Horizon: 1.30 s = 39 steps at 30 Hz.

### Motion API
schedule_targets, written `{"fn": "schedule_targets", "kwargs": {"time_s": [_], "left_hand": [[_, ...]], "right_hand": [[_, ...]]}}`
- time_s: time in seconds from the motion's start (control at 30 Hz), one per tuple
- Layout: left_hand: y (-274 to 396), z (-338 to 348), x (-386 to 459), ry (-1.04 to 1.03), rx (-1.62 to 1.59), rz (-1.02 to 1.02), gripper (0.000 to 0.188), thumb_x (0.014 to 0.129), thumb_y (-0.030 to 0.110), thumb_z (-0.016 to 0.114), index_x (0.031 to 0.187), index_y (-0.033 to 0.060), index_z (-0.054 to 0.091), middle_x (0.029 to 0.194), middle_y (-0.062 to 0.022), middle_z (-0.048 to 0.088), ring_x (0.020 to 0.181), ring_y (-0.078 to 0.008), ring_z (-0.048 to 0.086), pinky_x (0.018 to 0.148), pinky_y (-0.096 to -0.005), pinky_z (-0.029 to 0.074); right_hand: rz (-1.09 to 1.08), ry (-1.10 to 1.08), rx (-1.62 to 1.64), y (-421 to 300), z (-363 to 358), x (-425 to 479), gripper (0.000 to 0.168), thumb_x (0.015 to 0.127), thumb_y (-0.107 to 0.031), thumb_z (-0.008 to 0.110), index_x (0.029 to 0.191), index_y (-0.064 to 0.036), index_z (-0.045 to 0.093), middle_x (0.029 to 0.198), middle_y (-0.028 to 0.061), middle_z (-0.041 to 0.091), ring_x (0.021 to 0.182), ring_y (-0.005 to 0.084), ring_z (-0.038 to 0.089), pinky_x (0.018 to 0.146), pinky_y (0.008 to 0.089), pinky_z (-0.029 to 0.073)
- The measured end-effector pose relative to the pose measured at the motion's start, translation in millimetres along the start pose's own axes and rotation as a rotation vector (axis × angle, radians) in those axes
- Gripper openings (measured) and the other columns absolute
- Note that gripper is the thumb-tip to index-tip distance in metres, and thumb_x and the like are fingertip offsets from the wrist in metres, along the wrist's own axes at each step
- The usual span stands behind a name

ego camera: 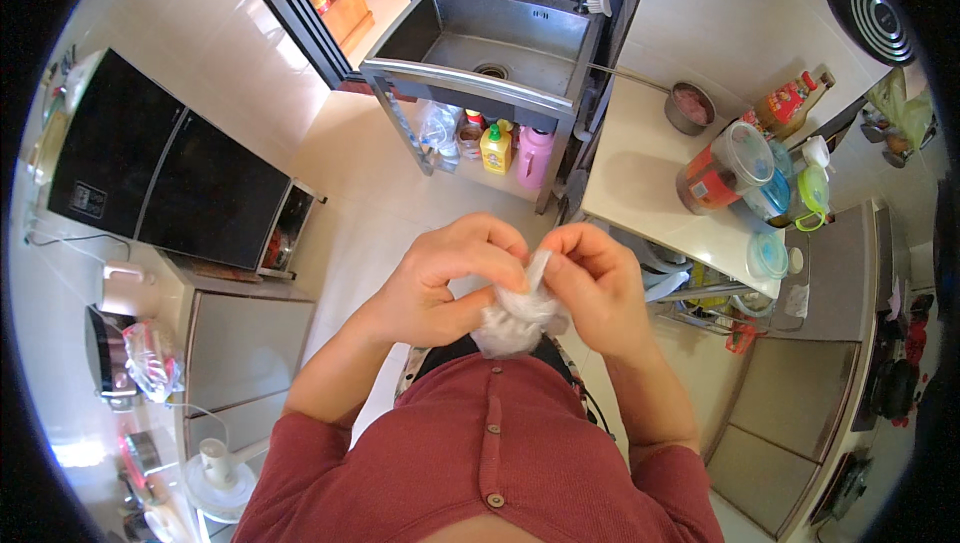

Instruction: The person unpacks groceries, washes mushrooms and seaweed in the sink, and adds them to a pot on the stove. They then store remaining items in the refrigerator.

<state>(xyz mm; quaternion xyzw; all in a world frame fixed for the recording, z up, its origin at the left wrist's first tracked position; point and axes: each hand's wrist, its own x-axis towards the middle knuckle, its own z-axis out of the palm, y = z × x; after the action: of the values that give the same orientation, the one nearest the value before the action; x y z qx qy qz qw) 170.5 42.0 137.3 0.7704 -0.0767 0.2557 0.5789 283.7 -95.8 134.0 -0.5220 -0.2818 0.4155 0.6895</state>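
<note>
A small bunched bag of thin, pale translucent plastic (517, 322) hangs in front of my body at waist height. My left hand (454, 280) grips its upper left part between thumb and fingers. With thumb and forefinger, my right hand (596, 284) pinches a narrow twisted end of the same plastic, which points upward. The two hands are close together, their fingertips nearly meeting above the bundle. What the bag contains, if anything, cannot be made out.
A stainless steel sink (510, 40) stands ahead, with bottles and a pink thermos (535, 157) on its lower shelf. To the right, a counter (637, 145) holds a small pot (690, 108) and plastic jars. A black-doored cabinet (172, 160) is at left.
</note>
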Motion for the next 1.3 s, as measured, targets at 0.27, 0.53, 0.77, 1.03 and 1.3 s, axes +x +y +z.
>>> {"fn": "schedule_targets", "kwargs": {"time_s": [0.27, 0.53, 0.77, 1.03, 1.3], "left_hand": [[-2.6, 1.0, -0.7, -0.009, 0.017, -0.170, 0.026, 0.064, -0.010, 0.053, 0.085, 0.0051, 0.059, 0.086, -0.0070, 0.056, 0.079, -0.0216, 0.054, 0.071, -0.0293, 0.044], [-16.4, 20.3, 43.2, 0.109, -0.302, -0.233, 0.018, 0.077, 0.003, 0.056, 0.093, 0.0043, 0.049, 0.082, -0.0014, 0.051, 0.079, -0.0094, 0.047, 0.071, -0.0226, 0.039], [-35.6, 15.3, 129.9, 0.058, 0.101, -0.237, 0.026, 0.077, 0.014, 0.062, 0.095, 0.0040, 0.046, 0.067, 0.0003, 0.047, 0.058, -0.0073, 0.043, 0.052, -0.0228, 0.037], [-5.7, -36.1, 274.5, -0.026, 0.145, 0.173, 0.022, 0.075, 0.011, 0.065, 0.093, 0.0015, 0.058, 0.088, -0.0027, 0.059, 0.079, -0.0082, 0.054, 0.069, -0.0215, 0.044], [2.1, -48.1, 391.2, -0.438, -0.327, -0.012, 0.017, 0.076, 0.019, 0.066, 0.076, 0.0034, 0.060, 0.071, 0.0019, 0.057, 0.065, -0.0027, 0.048, 0.057, -0.0180, 0.038]], "right_hand": [[-0.674, -0.102, -0.754, -5.4, -15.0, 12.5, 0.008, 0.082, -0.007, 0.054, 0.088, -0.002, 0.056, 0.077, 0.0000, 0.053, 0.064, 0.0080, 0.051, 0.053, 0.0199, 0.041], [-0.106, 0.218, 0.169, -13.7, -25.2, 42.3, 0.012, 0.082, -0.012, 0.056, 0.090, -0.003, 0.057, 0.074, -0.0018, 0.056, 0.059, 0.0031, 0.047, 0.051, 0.0177, 0.037], [-0.372, 0.206, 0.112, -77.0, -57.1, 92.5, 0.015, 0.081, -0.011, 0.058, 0.092, -0.002, 0.061, 0.077, -0.0014, 0.057, 0.060, 0.0029, 0.044, 0.051, 0.0163, 0.033], [-0.510, 0.405, -0.595, -168.7, -69.4, 140.5, 0.016, 0.080, -0.015, 0.060, 0.086, 0.000, 0.062, 0.069, -0.0008, 0.058, 0.058, 0.0035, 0.048, 0.051, 0.0182, 0.039], [-0.449, 0.495, -0.541, -251.3, -95.3, 156.7, 0.021, 0.084, -0.017, 0.055, 0.096, 0.000, 0.058, 0.070, -0.0008, 0.056, 0.058, 0.0056, 0.049, 0.054, 0.0178, 0.039]]}}
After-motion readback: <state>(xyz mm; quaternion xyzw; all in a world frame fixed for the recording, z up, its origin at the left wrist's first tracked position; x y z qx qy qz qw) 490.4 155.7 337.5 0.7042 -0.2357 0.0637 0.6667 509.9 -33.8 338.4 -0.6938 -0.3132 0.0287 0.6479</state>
